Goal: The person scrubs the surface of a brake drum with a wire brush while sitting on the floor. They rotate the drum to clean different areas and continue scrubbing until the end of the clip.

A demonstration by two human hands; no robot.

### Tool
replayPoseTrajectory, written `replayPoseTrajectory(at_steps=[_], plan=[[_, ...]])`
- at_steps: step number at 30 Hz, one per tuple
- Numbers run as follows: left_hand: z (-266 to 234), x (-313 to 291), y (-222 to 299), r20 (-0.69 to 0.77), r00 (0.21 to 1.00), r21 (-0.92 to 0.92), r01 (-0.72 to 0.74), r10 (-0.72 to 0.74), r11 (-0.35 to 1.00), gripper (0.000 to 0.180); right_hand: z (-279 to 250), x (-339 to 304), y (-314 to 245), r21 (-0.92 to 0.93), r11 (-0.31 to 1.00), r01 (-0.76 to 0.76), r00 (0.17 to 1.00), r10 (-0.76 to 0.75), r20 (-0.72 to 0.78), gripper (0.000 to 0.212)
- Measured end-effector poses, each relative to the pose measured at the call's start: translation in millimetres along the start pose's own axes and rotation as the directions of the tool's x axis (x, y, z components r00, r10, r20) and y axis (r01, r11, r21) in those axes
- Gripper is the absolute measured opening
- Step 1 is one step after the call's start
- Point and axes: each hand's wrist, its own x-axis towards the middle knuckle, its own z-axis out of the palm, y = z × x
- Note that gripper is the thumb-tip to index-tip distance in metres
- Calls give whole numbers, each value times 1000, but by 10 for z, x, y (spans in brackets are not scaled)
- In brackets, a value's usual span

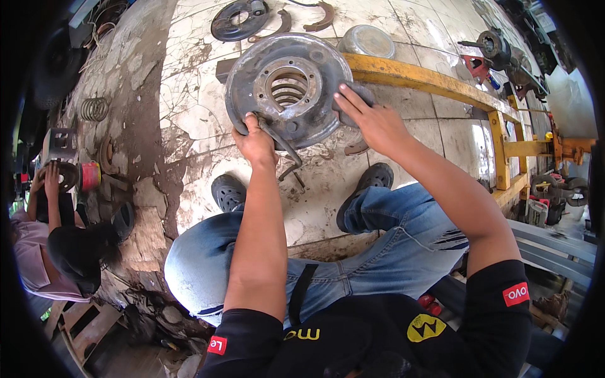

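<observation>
A round dark brake backing plate [252, 69], with a bare metal ring about its centre hole, is tilted up in front of me. My left hand [257, 140] grips its lower left edge, thumb on the face beside a bent dark cable [285, 146] that hangs down from the plate. At the right rim, my right hand [372, 123] presses its fingers over a flat dark grey piece [353, 101], whose kind I cannot make out. Coils of a spring [290, 94] show through the centre hole.
A yellow metal frame [428, 79] runs behind the plate to the right. Beyond lie another backing plate [238, 20], curved brake shoes [320, 17] and a round metal tin [367, 41]. At left, a co-worker's hands [51, 179] hold a round part near a loose coil spring [94, 109].
</observation>
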Motion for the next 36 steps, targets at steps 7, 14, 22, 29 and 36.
replayPoseTrajectory(at_steps=[7,14,22,29,36], plan=[[72,-32,50,-57,998,-10,0,0,1000,76,34,-70,65,-15,1000,7,999,-7,-50,76],[17,28,-17,-64,998,-52,5,-8,999,80,-59,296,-81,-20,1000,-13,1000,13,-22,78],[-42,18,5,-23,1000,3,6,-6,1000,76,-58,83,-61,23,1000,11,1000,-11,-16,81],[-27,58,-21,-12,1000,-24,-29,29,999,80,12,-13,-76,21,1000,-18,1000,18,6,78],[180,-129,126,-153,988,-14,3,-5,1000,64,-14,286,58,10,996,-91,995,91,-27,88]])
